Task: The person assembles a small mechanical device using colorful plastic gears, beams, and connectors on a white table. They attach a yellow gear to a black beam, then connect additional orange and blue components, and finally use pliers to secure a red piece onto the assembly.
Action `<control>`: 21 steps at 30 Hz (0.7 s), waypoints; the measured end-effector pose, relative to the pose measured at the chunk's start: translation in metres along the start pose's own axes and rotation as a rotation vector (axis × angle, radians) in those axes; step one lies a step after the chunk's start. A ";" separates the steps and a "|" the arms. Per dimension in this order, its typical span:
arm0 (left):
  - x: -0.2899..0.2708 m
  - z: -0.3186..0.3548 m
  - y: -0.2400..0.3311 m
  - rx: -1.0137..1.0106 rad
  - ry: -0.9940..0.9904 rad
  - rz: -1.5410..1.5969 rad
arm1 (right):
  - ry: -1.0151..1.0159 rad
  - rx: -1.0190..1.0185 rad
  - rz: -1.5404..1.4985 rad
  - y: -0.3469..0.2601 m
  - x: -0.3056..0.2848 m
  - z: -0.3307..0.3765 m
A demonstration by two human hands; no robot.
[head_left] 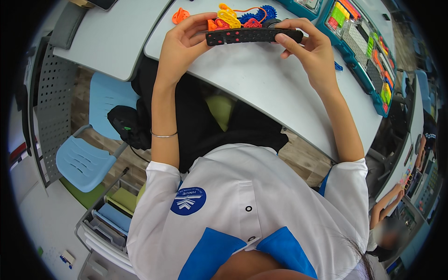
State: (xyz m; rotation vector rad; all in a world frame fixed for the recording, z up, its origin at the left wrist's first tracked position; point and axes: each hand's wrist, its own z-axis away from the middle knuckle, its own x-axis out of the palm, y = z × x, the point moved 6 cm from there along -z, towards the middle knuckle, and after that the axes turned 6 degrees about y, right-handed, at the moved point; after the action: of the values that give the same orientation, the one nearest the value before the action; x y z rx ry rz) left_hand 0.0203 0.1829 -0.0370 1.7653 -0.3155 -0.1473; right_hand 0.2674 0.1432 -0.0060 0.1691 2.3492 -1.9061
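Note:
Held level over the white table is a long black perforated strip [249, 36] with several red pegs in its holes. My left hand [184, 46] grips its left end, thumb along the near side and fingers behind. At the other end, my right hand [310, 49] pinches the strip between thumb and fingers. Behind the strip show a yellow slotted piece [228, 17], red connector pieces [252, 23], an orange cord [247, 10] and blue gear-like parts [266, 14]. Whether these are joined to the strip is partly hidden. A loose orange piece [180, 16] lies beside my left hand.
A teal case [361, 77] holding sorted, coloured building parts stands at the right of the white table [275, 88]. A small blue piece [338, 66] lies near that case. Light blue chairs [88, 163] are at the left. Another person's arms [385, 205] reach over a table at far right.

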 end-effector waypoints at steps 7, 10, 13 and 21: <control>0.001 0.000 0.003 0.008 -0.009 -0.027 | 0.068 0.035 0.055 -0.002 0.004 0.000; 0.002 0.000 0.004 0.006 -0.013 -0.025 | 0.080 0.042 0.047 -0.003 0.003 0.001; 0.001 0.000 0.003 0.003 0.012 -0.023 | 0.072 0.068 0.037 -0.001 0.001 0.000; 0.001 0.000 0.003 -0.009 0.036 0.010 | 0.067 0.139 -0.055 0.008 -0.004 -0.001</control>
State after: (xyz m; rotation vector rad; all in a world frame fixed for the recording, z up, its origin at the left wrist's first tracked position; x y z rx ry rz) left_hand 0.0209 0.1819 -0.0343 1.7555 -0.2969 -0.1094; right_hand 0.2726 0.1457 -0.0127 0.1847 2.2846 -2.1227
